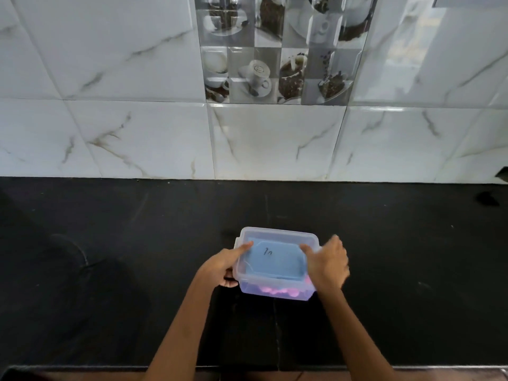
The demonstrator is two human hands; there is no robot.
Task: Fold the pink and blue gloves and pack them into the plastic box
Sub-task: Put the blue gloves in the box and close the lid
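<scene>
A clear plastic box stands on the black counter with its translucent lid on top. Blue glove material shows through the lid, and pink glove shows through the near wall. My left hand grips the box's left side, thumb on the lid's left edge and fingers curled under the side clip. My right hand rests on the lid's right edge, slightly blurred, fingers spread over the right rim.
The black counter runs wide to both sides and ends at a white marble-tile wall behind. Its front edge lies near the bottom of the view. A small dark object sits at the far right.
</scene>
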